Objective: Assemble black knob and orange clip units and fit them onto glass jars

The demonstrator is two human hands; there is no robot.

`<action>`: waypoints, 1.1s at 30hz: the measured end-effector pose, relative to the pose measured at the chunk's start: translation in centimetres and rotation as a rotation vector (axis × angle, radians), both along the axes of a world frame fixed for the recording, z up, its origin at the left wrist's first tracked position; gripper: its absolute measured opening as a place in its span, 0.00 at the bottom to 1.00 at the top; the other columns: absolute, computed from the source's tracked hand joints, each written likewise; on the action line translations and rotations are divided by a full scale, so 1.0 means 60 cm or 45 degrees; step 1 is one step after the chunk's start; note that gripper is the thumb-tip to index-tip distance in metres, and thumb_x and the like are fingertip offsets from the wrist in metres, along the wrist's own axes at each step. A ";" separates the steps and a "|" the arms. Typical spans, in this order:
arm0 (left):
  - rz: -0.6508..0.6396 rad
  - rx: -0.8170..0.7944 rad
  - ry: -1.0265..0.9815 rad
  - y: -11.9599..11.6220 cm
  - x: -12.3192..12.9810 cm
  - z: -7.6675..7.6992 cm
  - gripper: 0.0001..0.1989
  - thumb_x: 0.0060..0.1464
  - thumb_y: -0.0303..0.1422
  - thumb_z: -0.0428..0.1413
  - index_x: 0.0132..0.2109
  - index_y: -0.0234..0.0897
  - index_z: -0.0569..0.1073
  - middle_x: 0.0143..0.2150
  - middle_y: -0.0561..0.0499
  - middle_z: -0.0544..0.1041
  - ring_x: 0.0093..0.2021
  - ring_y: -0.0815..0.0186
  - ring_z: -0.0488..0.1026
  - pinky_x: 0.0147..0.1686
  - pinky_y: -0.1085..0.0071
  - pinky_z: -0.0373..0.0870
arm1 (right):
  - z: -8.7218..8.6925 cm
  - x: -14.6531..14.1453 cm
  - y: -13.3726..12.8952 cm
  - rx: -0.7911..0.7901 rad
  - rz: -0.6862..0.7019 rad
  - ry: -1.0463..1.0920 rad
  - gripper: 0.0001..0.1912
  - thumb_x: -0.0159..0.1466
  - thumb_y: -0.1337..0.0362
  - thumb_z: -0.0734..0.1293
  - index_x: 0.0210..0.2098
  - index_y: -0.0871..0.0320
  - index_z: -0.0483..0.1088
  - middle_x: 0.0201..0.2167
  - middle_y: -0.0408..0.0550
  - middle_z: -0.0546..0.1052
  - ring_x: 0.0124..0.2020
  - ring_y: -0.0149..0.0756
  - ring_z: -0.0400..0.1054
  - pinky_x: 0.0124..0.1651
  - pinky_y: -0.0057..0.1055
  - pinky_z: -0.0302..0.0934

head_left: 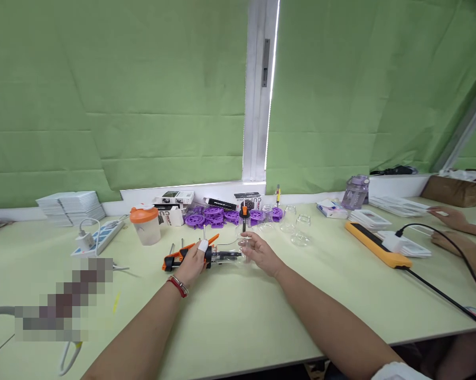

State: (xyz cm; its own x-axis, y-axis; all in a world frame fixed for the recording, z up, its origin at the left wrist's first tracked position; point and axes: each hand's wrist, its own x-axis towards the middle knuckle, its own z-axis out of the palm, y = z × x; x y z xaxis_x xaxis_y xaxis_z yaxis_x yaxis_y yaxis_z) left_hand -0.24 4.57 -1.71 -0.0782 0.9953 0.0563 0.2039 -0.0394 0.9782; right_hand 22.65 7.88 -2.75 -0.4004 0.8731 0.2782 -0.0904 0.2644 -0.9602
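Observation:
My left hand (193, 262), with a white cover on the thumb, is closed round a black-and-orange tool (208, 256) lying sideways just above the table. Its dark shaft (226, 255) points right, inside what looks like a clear glass vessel (230, 263). At that vessel's right end, my right hand (264, 255) has its fingers curled on the glass. Just behind the fingers stands a black rod with an orange top (244, 212), its base partly hidden. Thin metal rods (173, 249) stick up beside my left hand. Clear glass vessels (301, 232) stand to the right.
Purple plastic parts (214, 216) lie in a heap behind, before small boxes (170, 215). An orange-lidded shaker cup (146, 227) and a power strip (103, 236) are left. On the right are a yellow power strip (376, 245), a bottle (355, 192) and another person's hands (454, 240).

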 end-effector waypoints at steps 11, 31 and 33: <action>0.050 0.164 0.190 -0.002 -0.009 0.010 0.22 0.54 0.51 0.44 0.35 0.37 0.69 0.19 0.57 0.60 0.20 0.70 0.58 0.20 0.74 0.57 | -0.010 0.006 0.011 -0.001 0.149 0.111 0.40 0.46 0.60 0.76 0.57 0.51 0.61 0.57 0.53 0.61 0.52 0.41 0.61 0.43 0.33 0.63; 0.085 0.218 0.215 0.005 -0.011 -0.002 0.21 0.55 0.48 0.43 0.38 0.38 0.71 0.23 0.55 0.64 0.23 0.69 0.61 0.24 0.72 0.63 | -0.018 -0.004 0.007 -0.263 0.077 0.004 0.32 0.61 0.41 0.58 0.54 0.57 0.60 0.46 0.56 0.69 0.23 0.32 0.72 0.17 0.24 0.54; 0.066 0.234 0.203 0.004 -0.012 0.000 0.20 0.55 0.48 0.43 0.38 0.38 0.71 0.23 0.56 0.63 0.23 0.69 0.61 0.24 0.73 0.62 | -0.015 -0.004 0.004 -0.256 0.074 0.021 0.33 0.61 0.41 0.57 0.59 0.52 0.55 0.53 0.59 0.64 0.24 0.32 0.72 0.18 0.25 0.57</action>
